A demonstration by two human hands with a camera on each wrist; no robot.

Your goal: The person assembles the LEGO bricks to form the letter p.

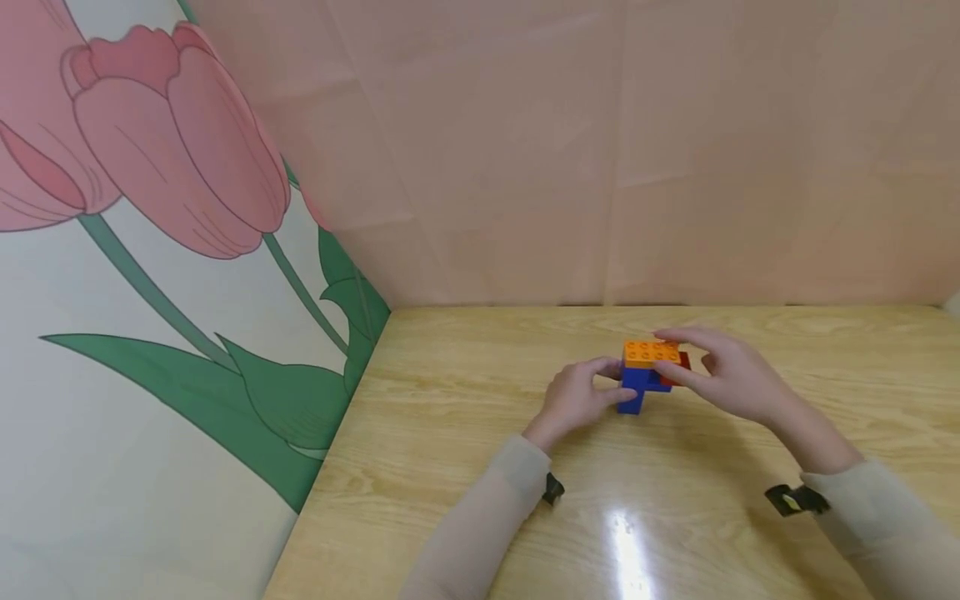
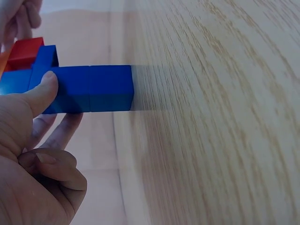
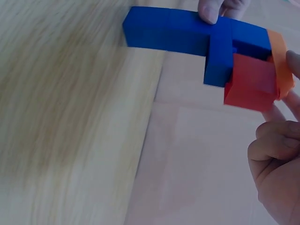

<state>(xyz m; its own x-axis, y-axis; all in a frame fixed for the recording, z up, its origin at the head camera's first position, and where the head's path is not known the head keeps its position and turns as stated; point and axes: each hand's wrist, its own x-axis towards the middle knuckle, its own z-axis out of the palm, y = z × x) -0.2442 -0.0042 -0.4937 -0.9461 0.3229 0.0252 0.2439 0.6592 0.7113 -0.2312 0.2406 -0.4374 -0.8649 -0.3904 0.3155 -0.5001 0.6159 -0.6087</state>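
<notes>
While both hands meet over the wooden table (image 1: 465, 500), a small block model (image 1: 647, 375) stands between them, slightly right of centre in the head view and near the pink back wall (image 1: 600, 150). The model consists of an orange block (image 1: 651, 353) on top, a blue column (image 2: 89, 89) beneath it that reaches down to the table, and a red block (image 3: 251, 82) at the far right side. The left hand (image 1: 573, 402), at about 9 o'clock from the model, grasps the blue column: its thumb (image 2: 40, 93) presses one face while other fingers lie behind. The right hand (image 1: 731, 379), at about 3 o'clock, pinches the upper part, with fingers over the orange block and the thumb near the red block. A tulip-printed panel (image 1: 150, 250) closes the scene at the left. Each forearm wears a beige sleeve (image 1: 480, 525), with a dark strap at each wrist.

Risk, as judged from this arrangement: the top-heavy upper blocks overhang a narrow column, so uneven pressing or a twist from the right hand could lever the orange and red blocks off their studs. A loosened left-hand hold could let the column tip on the smooth table. Whether the joints are fully seated cannot be told.
</notes>
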